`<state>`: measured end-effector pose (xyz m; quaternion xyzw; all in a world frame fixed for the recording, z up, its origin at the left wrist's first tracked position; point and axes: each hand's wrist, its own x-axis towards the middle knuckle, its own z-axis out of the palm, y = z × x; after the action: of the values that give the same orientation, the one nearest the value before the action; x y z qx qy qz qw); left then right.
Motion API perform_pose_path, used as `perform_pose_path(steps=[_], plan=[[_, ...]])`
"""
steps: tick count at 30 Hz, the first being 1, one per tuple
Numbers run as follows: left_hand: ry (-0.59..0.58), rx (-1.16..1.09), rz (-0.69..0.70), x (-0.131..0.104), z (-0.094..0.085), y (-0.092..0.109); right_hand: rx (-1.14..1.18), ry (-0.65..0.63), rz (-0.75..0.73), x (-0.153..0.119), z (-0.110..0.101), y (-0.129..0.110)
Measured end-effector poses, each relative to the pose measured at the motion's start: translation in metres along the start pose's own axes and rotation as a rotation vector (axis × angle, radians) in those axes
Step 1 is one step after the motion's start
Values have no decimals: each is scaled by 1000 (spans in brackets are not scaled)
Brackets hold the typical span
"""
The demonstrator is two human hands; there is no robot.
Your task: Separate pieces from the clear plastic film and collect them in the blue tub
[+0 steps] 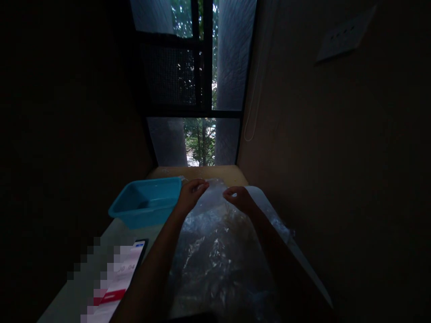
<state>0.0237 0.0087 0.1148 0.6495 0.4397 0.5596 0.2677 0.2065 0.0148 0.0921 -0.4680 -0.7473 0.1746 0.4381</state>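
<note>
A crinkled clear plastic bag (217, 244) lies spread over the tabletop in front of me, running from between my hands toward my body. My left hand (193, 193) is closed in a pinch at the bag's far left edge, beside the blue basin. On the other side, my right hand (239, 198) is also pinched, thumb and finger forming a small loop, with its tips against the plastic. A short gap of plastic separates the two hands. The dim light hides how much of the bag's edge sits between the fingertips.
A blue plastic basin (148, 217) stands to the left. Nearer me lies a phone (126, 269) with a lit screen. A whitish translucent item (261, 199) is beyond my right forearm. Dark walls close in both sides; a window (200, 139) is ahead.
</note>
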Motion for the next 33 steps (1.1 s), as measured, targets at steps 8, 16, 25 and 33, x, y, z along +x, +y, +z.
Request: perform_pose_path(steps=[8,16,25,33], plan=[[-151,123,-82,-9,-20,0,-70,105,-45,-10,-8,-7],[-43,-206,-222,-23,-42,15,86,7,-35,-11,-18,-32],[145,-1395,-429,-72,-54,32,565,56,239,-35,-7,-82],[10,-1031,-588,-123,-16,8,773,208,489,-91,35,-72]])
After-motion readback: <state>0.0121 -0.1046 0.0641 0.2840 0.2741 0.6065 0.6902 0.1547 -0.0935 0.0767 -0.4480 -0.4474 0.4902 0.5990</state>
